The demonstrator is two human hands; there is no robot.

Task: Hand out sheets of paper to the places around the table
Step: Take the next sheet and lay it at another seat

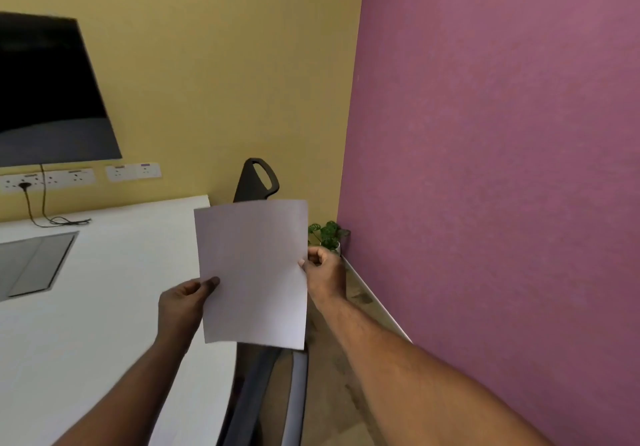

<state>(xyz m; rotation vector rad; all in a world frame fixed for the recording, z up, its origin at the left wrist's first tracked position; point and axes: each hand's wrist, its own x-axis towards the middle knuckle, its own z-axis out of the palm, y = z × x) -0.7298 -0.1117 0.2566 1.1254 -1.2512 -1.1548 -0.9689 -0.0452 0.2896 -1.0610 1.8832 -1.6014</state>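
I hold white sheets of paper [252, 272] in the air above the right edge of the white table [114, 272]. My left hand [183, 303] grips the paper's left edge with the thumb on top. My right hand [323, 272] pinches the right edge. How many sheets are in the stack cannot be told. The paper hides part of a chair behind it.
A black chair back [258, 180] rises beyond the paper; another dark chair [270, 397] stands below it beside the table. A grey hatch [34, 265] is set into the tabletop. A dark screen [52, 92], wall sockets [133, 171], cables, a small plant [327, 234] and a purple wall [502, 168] surround the spot.
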